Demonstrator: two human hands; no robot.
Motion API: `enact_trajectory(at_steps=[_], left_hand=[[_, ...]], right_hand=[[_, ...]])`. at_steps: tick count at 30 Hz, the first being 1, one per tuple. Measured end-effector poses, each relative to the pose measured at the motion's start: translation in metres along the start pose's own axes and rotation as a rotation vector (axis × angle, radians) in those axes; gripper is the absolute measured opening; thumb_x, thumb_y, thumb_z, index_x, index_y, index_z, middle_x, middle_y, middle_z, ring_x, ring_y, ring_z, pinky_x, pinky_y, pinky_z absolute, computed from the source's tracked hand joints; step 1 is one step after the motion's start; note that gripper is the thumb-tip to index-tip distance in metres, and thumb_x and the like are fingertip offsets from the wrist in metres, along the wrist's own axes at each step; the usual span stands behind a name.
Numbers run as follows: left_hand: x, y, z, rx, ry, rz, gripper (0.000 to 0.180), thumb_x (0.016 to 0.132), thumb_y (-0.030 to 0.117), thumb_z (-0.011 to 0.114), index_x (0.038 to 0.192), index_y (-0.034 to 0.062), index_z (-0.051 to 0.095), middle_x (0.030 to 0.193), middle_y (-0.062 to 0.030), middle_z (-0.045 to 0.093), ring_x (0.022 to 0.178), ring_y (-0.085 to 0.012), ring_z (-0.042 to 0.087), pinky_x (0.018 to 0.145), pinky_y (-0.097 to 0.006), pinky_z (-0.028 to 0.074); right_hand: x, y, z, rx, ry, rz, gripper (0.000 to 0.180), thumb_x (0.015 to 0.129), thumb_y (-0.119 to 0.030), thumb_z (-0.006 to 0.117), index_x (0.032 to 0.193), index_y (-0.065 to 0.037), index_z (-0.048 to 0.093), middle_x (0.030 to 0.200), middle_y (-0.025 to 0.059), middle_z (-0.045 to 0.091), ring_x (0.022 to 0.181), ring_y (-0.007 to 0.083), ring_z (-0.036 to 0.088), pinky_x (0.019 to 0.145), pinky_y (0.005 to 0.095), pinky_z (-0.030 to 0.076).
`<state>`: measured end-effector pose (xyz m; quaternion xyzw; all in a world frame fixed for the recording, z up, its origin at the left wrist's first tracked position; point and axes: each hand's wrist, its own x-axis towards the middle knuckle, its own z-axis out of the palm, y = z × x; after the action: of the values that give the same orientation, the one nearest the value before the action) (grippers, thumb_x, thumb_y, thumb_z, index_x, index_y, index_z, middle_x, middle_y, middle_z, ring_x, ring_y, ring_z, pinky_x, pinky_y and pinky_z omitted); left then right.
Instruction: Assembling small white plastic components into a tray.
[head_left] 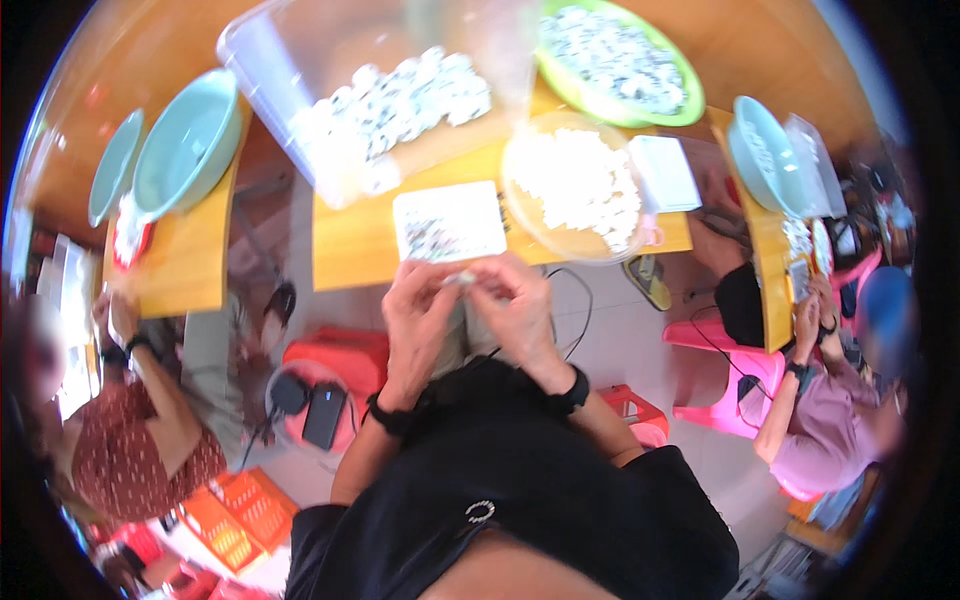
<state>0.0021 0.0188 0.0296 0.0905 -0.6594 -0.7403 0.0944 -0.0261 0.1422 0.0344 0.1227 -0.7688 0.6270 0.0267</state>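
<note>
My left hand (412, 308) and my right hand (518, 308) meet just off the near edge of the yellow table. Their fingertips are closed together on a small whitish piece (460, 278), too small and blurred to name its kind. Just beyond my fingers lies a white tray (484, 212) with many small dark and pale pieces on it. To its right sits a round clear dish (527, 222) heaped with small white pieces. Behind the tray, a large clear plastic bin (268, 95) holds white pieces with dark spots.
A green basin (688, 80) full of dark-and-white pieces stands at the back right, near a pale flat box (668, 172). Co-workers sit at tables on the left (150, 440) and right (825, 430). Red stool (350, 355) and dark cable (588, 310) lie below.
</note>
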Motion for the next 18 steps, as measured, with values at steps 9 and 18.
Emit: enact_trajectory(at_steps=[9, 18], left_hand=[[0.010, -0.001, 0.005, -0.028, -0.005, 0.050, 0.006, 0.078, -0.001, 0.051, 0.081, -0.0011, 0.057, 0.075, -0.0037, 0.057, 0.068, -0.0093, 0.052, 0.063, -0.022, 0.041], [0.019, -0.011, 0.003, 0.041, -0.142, 0.046, 0.015, 0.075, -0.008, 0.052, 0.087, -0.0016, 0.059, 0.088, -0.0039, 0.052, 0.073, -0.0100, 0.054, 0.068, -0.022, 0.044]], right_hand=[[0.002, 0.004, -0.003, -0.048, 0.002, -0.062, 0.012, 0.077, -0.002, 0.067, 0.087, 0.001, 0.061, 0.077, 0.0083, 0.060, 0.069, 0.0137, 0.062, 0.060, 0.0253, 0.051], [0.007, 0.018, -0.013, 0.021, -0.022, -0.008, 0.013, 0.075, -0.005, 0.067, 0.083, 0.000, 0.059, 0.072, 0.0089, 0.060, 0.063, 0.0170, 0.060, 0.056, 0.0278, 0.047]])
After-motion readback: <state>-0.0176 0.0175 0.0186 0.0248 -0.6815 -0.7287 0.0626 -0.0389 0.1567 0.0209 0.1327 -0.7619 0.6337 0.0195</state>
